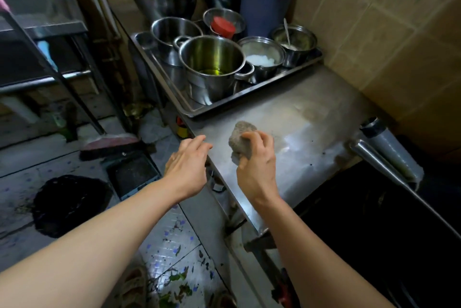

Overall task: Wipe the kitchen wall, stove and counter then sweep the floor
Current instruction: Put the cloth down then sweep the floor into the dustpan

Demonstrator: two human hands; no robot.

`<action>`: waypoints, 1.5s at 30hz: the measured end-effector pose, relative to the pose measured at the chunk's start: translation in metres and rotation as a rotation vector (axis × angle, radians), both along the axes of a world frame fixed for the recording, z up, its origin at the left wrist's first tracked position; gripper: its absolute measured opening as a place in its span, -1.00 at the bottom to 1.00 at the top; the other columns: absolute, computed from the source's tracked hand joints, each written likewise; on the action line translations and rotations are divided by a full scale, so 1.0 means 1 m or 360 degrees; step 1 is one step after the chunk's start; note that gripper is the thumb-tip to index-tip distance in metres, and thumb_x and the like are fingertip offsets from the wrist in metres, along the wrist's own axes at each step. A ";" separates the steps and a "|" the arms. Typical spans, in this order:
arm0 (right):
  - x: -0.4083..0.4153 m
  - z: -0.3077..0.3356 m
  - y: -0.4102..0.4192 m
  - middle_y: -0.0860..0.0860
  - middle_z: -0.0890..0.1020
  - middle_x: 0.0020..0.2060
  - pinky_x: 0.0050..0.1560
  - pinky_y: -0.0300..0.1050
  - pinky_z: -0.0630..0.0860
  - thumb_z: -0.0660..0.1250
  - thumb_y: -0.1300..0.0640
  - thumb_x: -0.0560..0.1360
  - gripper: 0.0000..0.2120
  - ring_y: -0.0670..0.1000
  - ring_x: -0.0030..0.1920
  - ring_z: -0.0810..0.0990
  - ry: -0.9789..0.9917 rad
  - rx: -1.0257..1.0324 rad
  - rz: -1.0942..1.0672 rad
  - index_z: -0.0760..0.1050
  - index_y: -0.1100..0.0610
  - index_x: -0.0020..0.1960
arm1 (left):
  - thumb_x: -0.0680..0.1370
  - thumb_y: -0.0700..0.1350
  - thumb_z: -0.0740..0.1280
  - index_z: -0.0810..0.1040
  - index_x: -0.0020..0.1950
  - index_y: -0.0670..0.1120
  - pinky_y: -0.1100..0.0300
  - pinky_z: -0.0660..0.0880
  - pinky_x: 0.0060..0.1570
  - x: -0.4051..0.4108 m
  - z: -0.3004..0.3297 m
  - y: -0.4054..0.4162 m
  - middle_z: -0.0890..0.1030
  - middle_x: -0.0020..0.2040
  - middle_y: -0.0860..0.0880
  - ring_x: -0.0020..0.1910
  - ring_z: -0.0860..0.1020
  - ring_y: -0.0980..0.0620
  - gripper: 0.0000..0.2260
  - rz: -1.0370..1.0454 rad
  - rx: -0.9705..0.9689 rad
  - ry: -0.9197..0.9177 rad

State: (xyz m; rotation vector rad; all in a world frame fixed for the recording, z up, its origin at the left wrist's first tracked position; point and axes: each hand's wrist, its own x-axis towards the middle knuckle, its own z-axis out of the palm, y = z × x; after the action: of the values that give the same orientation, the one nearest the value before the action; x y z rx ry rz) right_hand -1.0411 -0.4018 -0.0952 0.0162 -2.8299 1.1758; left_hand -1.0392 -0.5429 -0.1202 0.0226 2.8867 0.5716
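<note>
Head view is showing the right hand (pixel 257 163) grasping a grey scrubbing pad (pixel 240 139), pressing it onto the steel bench (pixel 311 118) just in front of the tray (pixel 199 110) of pots, apparently scrubbing; the left hand (pixel 187 165) is hovering released at the bench edge, likely for balance.

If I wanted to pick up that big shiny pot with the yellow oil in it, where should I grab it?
Probably by its two loop handles: one sticks out on the right, the other at the back left. Come down from above with both hands and curl your fingers through them. The pot stands upright and open in the tray, so lift it level.
</note>
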 end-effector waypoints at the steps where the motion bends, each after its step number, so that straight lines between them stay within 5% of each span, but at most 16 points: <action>1: -0.008 -0.002 -0.001 0.10 0.34 0.23 0.08 -0.46 0.23 0.24 0.43 0.40 -0.63 -0.04 0.04 0.38 0.0002 0.0013 -0.0008 0.46 0.23 0.18 | 0.51 -0.26 0.23 0.22 0.47 -0.05 -0.03 0.21 0.41 -0.001 0.001 -0.002 0.09 0.53 0.00 0.48 0.04 -0.02 -0.47 0.0019 0.0005 0.0008; 4: -0.025 -0.019 0.001 0.15 0.29 0.29 0.21 -0.33 0.27 0.23 0.42 0.40 -0.61 0.10 0.19 0.39 -0.0084 0.0083 0.0001 0.45 0.25 0.21 | 0.51 -0.26 0.22 0.22 0.47 -0.05 -0.02 0.21 0.41 -0.004 0.002 -0.005 0.09 0.52 0.01 0.48 0.04 -0.01 -0.47 0.0052 0.0014 0.0016; 8: -0.030 -0.032 0.008 0.15 0.06 0.47 0.39 0.13 0.22 0.23 0.27 0.43 -0.46 0.19 0.45 0.04 -0.0448 0.0390 0.0151 0.29 0.07 0.40 | 0.52 -0.27 0.22 0.22 0.47 -0.05 0.01 0.20 0.42 -0.005 0.001 -0.008 0.11 0.52 0.03 0.48 0.05 -0.01 -0.48 0.0069 0.0023 0.0014; 20: -0.029 -0.011 -0.009 0.17 0.02 0.50 0.49 0.04 -0.01 0.26 0.12 0.53 -0.45 0.16 0.51 -0.07 -0.0240 0.0472 0.0456 0.17 0.14 0.46 | 0.53 -0.13 0.28 0.14 0.50 -0.05 0.01 0.16 0.44 0.008 0.018 -0.017 0.11 0.52 0.02 0.49 0.05 -0.01 -0.42 0.0276 -0.0051 -0.0013; 30: -0.034 -0.003 -0.053 0.22 0.03 0.49 0.48 0.02 0.07 0.28 0.10 0.51 -0.47 0.19 0.50 0.00 -0.0257 0.0516 0.0825 0.22 0.16 0.44 | 0.53 -0.08 0.30 0.11 0.51 -0.05 0.03 0.17 0.43 0.039 0.028 -0.054 0.11 0.52 0.00 0.49 0.07 -0.03 -0.40 0.0589 -0.0054 -0.0045; 45: -0.111 -0.004 -0.285 0.23 0.01 0.49 0.44 -0.01 0.19 0.32 0.04 0.50 -0.37 0.21 0.49 0.07 -0.0257 0.0552 0.1062 0.15 0.15 0.48 | 0.54 -0.13 0.31 0.12 0.51 -0.07 0.07 0.18 0.43 -0.030 0.026 -0.274 0.13 0.51 -0.01 0.46 0.14 -0.04 -0.41 0.0821 0.0056 -0.0019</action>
State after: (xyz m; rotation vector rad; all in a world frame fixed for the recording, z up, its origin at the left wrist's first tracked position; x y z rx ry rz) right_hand -1.1524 -0.6868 -0.0992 0.9897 -3.2391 0.7462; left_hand -1.0693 -0.8165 -0.0945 -0.7329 2.8635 0.6971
